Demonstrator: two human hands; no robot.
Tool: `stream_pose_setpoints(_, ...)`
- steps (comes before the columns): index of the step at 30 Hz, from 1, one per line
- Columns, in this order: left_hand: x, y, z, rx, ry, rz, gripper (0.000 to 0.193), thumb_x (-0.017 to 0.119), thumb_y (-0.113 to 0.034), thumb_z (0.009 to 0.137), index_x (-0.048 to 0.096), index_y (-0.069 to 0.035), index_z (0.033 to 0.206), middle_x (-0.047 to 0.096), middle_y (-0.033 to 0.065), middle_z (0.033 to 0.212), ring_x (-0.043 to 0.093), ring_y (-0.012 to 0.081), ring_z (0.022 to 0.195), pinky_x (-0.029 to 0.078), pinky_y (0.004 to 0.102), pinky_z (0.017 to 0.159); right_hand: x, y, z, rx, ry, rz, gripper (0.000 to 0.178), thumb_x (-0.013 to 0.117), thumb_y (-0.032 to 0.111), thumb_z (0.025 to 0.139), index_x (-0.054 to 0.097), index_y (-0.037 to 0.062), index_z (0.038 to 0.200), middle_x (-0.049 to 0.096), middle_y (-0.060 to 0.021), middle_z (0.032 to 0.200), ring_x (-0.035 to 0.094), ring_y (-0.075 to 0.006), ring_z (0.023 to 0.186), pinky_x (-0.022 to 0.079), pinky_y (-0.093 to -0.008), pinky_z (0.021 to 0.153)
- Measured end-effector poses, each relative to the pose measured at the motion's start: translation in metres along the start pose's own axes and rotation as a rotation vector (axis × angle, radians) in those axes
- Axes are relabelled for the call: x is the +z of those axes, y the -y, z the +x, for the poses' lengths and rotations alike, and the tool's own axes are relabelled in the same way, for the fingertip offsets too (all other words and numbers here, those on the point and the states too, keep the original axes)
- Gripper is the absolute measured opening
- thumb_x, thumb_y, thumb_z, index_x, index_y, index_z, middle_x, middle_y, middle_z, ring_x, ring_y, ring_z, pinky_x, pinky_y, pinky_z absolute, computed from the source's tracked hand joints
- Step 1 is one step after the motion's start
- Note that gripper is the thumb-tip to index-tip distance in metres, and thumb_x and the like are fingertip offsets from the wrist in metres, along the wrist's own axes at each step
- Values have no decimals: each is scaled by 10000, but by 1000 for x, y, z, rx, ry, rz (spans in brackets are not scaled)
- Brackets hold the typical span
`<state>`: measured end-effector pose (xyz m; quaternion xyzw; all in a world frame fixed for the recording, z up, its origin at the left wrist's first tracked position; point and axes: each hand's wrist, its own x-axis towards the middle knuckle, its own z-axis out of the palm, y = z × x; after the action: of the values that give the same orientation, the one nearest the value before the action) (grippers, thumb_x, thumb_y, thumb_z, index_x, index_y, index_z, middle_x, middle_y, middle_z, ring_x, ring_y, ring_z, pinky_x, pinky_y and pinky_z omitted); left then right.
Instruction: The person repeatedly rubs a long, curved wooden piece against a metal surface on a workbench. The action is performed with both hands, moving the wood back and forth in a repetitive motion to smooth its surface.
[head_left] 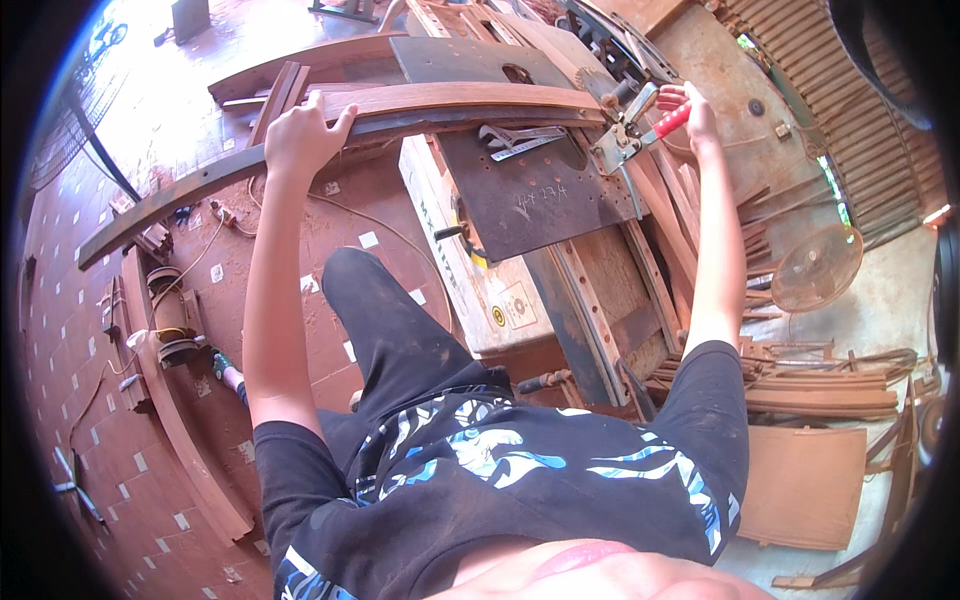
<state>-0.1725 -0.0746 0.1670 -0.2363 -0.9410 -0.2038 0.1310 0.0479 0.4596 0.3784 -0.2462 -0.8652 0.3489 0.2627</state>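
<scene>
My left hand [308,135] is closed over the left part of a long curved wooden strip [440,97], thumb toward me. The strip rests along a dark curved jig bar [190,205] reaching far out to the left. At its right end sits a metal toggle clamp [620,145] with a red handle [671,122]. My right hand [702,118] is at that handle, its end in the palm and the fingers loosely curled. Beneath lies a dark table plate [530,190] with chalk marks and a flat metal piece [522,140] on it.
A toothed saw blade [597,85] shows just beyond the strip, left of the clamp. Stacked boards [820,390] lie at the right, below a round fan [818,268]. A curved beam [185,430] and trailing cords [400,235] are on the tiled floor at left.
</scene>
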Motion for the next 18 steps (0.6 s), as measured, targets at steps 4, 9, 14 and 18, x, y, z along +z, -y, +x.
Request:
stream_pose_setpoints(4,6,13,17,-21,3,36,722,464,-670,963,644,-23,1230,749,248,879,757,377,856,607,463,768,68,31,0,-67,-389,69,384,555,341,999,719,10,896,660,-72,673,596,-156,535,483,-307,523)
stream_pose_setpoints(9,6,15,37,-77,89,46,751,435,-693,959,618,-35,1272,759,219,965,752,364,936,599,458,827,78,31,18,-11,-488,479,407,615,289,968,538,96,619,480,-21,491,452,-148,373,365,-314,387)
stream_pose_setpoints(14,19,29,59,-101,59,121,818,430,-724,943,571,-89,1441,771,179,1028,761,292,971,614,424,812,96,53,30,104,-327,675,468,619,243,977,316,201,622,287,55,514,252,-92,396,233,-298,420)
stream_pose_setpoints(18,24,35,78,-114,106,127,805,388,-739,954,576,-108,1416,759,187,1089,742,317,1035,592,445,882,105,51,48,111,-273,672,416,608,205,956,359,177,624,335,36,512,306,-107,375,264,-303,384)
